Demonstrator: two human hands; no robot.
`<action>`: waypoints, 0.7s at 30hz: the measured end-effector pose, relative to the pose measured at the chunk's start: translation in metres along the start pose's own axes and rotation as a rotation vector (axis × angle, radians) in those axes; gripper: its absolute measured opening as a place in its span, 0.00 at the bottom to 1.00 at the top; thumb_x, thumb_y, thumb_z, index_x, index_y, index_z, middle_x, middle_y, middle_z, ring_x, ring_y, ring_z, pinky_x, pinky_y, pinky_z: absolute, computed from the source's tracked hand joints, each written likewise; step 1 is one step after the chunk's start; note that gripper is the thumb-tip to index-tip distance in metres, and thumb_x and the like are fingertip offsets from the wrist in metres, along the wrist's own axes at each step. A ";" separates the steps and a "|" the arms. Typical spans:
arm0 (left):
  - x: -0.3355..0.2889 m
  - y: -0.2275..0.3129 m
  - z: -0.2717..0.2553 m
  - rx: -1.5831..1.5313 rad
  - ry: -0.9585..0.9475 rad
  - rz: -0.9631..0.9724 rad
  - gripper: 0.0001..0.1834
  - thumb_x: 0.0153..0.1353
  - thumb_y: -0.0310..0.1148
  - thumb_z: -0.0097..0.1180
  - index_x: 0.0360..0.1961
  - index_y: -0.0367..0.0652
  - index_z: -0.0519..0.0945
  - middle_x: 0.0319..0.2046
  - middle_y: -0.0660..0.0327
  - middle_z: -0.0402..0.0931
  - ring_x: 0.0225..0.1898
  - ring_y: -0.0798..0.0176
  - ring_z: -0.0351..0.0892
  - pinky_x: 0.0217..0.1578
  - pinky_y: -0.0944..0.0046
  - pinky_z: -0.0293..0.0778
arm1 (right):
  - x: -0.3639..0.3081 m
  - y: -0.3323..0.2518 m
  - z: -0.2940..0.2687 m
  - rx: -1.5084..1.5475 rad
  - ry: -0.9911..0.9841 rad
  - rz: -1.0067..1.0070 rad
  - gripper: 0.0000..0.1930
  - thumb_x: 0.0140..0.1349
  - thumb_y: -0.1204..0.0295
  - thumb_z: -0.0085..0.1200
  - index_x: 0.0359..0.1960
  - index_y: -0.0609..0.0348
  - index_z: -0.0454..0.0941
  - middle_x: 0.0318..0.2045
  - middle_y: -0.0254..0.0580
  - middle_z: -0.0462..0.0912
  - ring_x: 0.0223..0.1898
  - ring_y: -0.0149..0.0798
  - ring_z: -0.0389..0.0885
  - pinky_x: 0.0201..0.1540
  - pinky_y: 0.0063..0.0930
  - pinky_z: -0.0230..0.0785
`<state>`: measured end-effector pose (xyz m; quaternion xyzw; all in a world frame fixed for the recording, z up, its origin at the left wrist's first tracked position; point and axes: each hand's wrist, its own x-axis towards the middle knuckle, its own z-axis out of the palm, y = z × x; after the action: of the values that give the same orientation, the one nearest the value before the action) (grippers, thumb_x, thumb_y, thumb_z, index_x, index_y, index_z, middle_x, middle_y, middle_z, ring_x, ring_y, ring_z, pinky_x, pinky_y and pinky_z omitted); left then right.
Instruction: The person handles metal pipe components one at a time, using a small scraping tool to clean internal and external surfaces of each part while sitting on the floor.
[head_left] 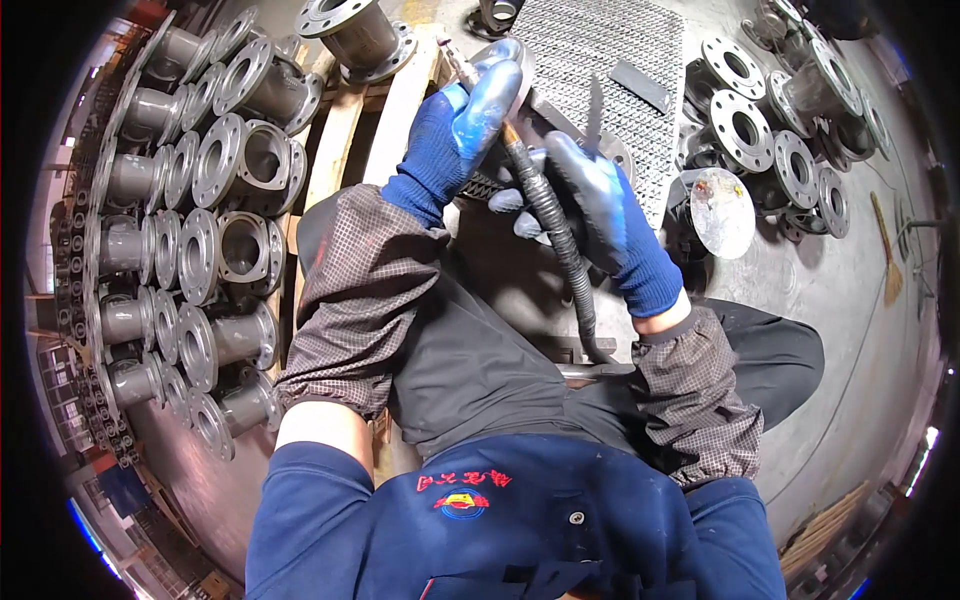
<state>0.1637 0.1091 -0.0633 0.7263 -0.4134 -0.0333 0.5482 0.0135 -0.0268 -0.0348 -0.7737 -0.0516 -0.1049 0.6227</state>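
My left hand [465, 120], in a blue knitted glove with a pale, worn coating, is closed around a slim rod-shaped tool [512, 137]. Its narrow tip points up and away to the left. From its brownish lower end a black ribbed hose [550, 215] runs down between my hands toward my lap. My right hand [605, 210], gloved the same way, is beside the hose with its fingers curled. A dark flat strip [595, 108] sticks up by its thumb; whether the hand grips it is unclear. Behind both hands lies a grey metal flanged part, mostly covered.
Grey flanged pipe fittings [240, 250] stand in rows at the left. One more fitting [360, 45] sits on a wooden pallet [400, 120]. A patterned metal plate [600, 40] carries a flat dark bar [640, 87]. More flanges [740, 130] and a round pale disc [722, 213] are at the right.
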 end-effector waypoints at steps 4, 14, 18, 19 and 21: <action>0.002 -0.011 -0.002 0.134 0.073 0.138 0.26 0.64 0.49 0.48 0.45 0.33 0.78 0.33 0.51 0.81 0.38 0.62 0.80 0.40 0.64 0.73 | 0.007 -0.001 0.026 0.214 0.147 0.374 0.17 0.58 0.65 0.59 0.44 0.62 0.77 0.31 0.44 0.83 0.29 0.34 0.83 0.30 0.31 0.75; 0.008 0.019 -0.008 -0.098 -0.079 -0.051 0.22 0.68 0.34 0.41 0.61 0.36 0.68 0.56 0.50 0.72 0.59 0.58 0.69 0.61 0.62 0.60 | 0.028 0.014 0.035 1.148 -0.164 0.505 0.23 0.67 0.56 0.46 0.31 0.70 0.80 0.26 0.50 0.83 0.23 0.40 0.82 0.19 0.21 0.73; 0.010 0.008 0.002 0.116 -0.101 0.243 0.20 0.65 0.31 0.44 0.58 0.42 0.69 0.55 0.47 0.71 0.56 0.49 0.72 0.55 0.60 0.67 | 0.016 0.017 0.039 1.313 -0.024 0.421 0.26 0.69 0.56 0.40 0.43 0.75 0.74 0.28 0.60 0.82 0.24 0.42 0.82 0.19 0.18 0.72; 0.010 0.014 0.004 0.106 -0.129 0.174 0.18 0.64 0.32 0.47 0.55 0.48 0.73 0.52 0.46 0.72 0.53 0.48 0.74 0.50 0.60 0.71 | 0.014 0.016 0.018 1.240 -0.153 0.409 0.24 0.69 0.56 0.40 0.44 0.71 0.75 0.31 0.55 0.83 0.27 0.37 0.82 0.22 0.17 0.71; 0.013 0.016 -0.014 0.715 -0.161 0.425 0.17 0.56 0.31 0.53 0.48 0.56 0.75 0.53 0.43 0.70 0.53 0.39 0.71 0.52 0.56 0.71 | 0.002 -0.003 -0.020 0.723 -0.057 0.451 0.25 0.69 0.56 0.38 0.50 0.68 0.74 0.34 0.49 0.84 0.24 0.31 0.81 0.25 0.16 0.70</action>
<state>0.1699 0.1108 -0.0396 0.7645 -0.5809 0.1695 0.2223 0.0125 -0.0452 -0.0273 -0.5002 0.0682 0.0803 0.8595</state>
